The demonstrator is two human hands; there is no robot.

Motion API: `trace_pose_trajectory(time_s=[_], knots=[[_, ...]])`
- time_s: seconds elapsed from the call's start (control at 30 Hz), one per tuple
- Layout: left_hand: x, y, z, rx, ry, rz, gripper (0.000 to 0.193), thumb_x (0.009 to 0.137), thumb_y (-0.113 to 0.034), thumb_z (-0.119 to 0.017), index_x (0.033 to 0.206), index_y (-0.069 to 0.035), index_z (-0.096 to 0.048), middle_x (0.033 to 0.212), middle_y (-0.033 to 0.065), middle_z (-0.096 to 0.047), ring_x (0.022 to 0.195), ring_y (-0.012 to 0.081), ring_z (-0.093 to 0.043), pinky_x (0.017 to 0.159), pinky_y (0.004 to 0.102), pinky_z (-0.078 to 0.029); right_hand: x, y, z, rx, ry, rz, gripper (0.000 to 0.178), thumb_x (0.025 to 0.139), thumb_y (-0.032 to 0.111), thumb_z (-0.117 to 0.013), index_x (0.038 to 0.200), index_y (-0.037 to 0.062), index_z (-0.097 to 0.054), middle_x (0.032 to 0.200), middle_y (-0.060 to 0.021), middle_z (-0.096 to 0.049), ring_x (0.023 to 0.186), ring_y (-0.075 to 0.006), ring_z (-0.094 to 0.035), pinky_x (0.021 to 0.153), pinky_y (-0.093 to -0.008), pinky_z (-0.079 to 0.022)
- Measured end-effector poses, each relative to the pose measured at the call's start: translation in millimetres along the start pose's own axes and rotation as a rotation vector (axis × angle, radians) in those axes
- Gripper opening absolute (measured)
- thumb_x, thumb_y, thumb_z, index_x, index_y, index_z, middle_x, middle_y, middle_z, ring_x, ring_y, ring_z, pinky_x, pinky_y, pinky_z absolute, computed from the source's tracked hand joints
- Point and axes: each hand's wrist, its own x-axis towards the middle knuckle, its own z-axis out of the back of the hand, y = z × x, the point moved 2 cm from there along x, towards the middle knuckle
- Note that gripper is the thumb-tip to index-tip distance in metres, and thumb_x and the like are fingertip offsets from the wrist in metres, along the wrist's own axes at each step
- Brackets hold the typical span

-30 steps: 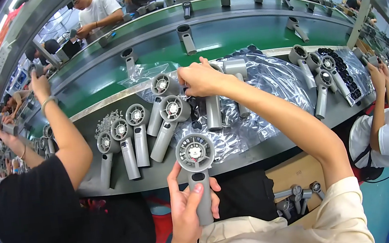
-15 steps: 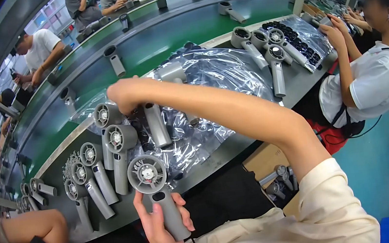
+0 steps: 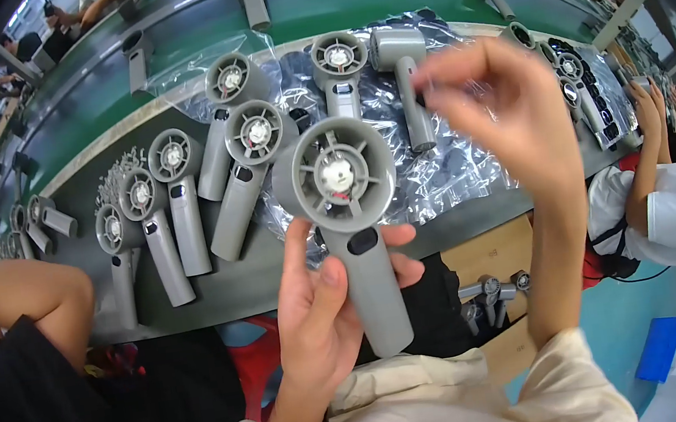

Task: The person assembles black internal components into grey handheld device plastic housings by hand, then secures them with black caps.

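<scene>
My left hand [image 3: 310, 325] clamped round handle of held grey fan [image 3: 369, 268], held up on near side of plastic sheet [image 3: 461, 173]. My right hand [image 3: 505, 116] blurred over sheet; can't tell if fingertips together or apart. Side-facing fan [image 3: 398, 49] lies on sheet. Grey fan cluster [image 3: 186, 227] on worktop [image 3: 234, 293] left of sheet, green conveyor [image 3: 353, 4] beyond it.

Turquoise floor [image 3: 624, 306] surrounds a grey workbench [image 3: 239, 290] beside a green conveyor [image 3: 371, 6]
</scene>
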Motion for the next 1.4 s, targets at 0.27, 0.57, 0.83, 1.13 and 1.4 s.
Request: trace_pose_trajectory(time_s=[0.27, 0.57, 0.83, 1.13, 1.4], knots=[[12, 19, 4, -0.093, -0.009, 0.006, 0.052, 0.097, -0.031, -0.045, 0.134, -0.004, -0.021, 0.110, 0.0227, -0.054, 0.094, 0.0259, -0.059, 0.082, 0.0383, -0.050, -96, 25, -40, 0.239, -0.142, -0.307, 0.021, 0.073, -0.012, -0.064, 0.089, -0.0046, -0.054, 0.106, -0.0223, -0.061, 0.088, -0.0181, -0.061, 0.074, -0.0277, -0.050], [12, 31, 4, -0.157, 0.006, 0.032, 0.059, 0.095, -0.027, -0.048, 0.140, -0.009, -0.015, 0.118, 0.0284, -0.050, 0.102, 0.0352, -0.059, 0.090, 0.0475, -0.047, -104, 13, -2, 0.392, -0.164, -0.303, 0.046, 0.073, -0.002, -0.065, 0.115, -0.0112, -0.049, 0.109, -0.0273, -0.059, 0.093, -0.0222, -0.062, 0.077, -0.0258, -0.051], [13, 36, -5, -0.121, 0.120, 0.025, 0.071, 0.091, -0.022, -0.056, 0.140, -0.005, -0.008, 0.123, 0.0278, -0.043, 0.103, 0.0420, -0.058, 0.087, 0.0552, -0.050, -96, 0, 7, 0.591, -0.174, -0.180, 0.050, 0.078, 0.019, -0.066, 0.115, -0.0098, -0.049, 0.109, -0.0297, -0.056, 0.088, -0.0254, -0.061, 0.075, -0.0313, -0.052], [10, 37, -22, 0.008, -0.031, 0.032, 0.085, 0.082, -0.026, -0.070, 0.141, -0.007, -0.011, 0.117, 0.0256, -0.047, 0.103, 0.0394, -0.058, 0.083, 0.0567, -0.052, -87, -2, 12, 0.360, -0.071, 0.013, 0.046, 0.074, 0.007, -0.065, 0.113, -0.0118, -0.049, 0.109, -0.0307, -0.054, 0.096, -0.0279, -0.058, 0.082, -0.0336, -0.050], [9, 40, -19, 0.149, -0.153, -0.038, 0.096, 0.074, -0.024, -0.078, 0.144, -0.010, -0.013, 0.140, 0.0165, -0.033, 0.127, 0.0305, -0.040, 0.099, 0.0428, -0.041, -84, 2, 21, 0.196, 0.069, 0.060, 0.045, 0.073, 0.001, -0.065, 0.112, -0.0167, -0.051, 0.111, -0.0312, -0.052, 0.103, -0.0315, -0.056, 0.087, -0.0362, -0.048]])
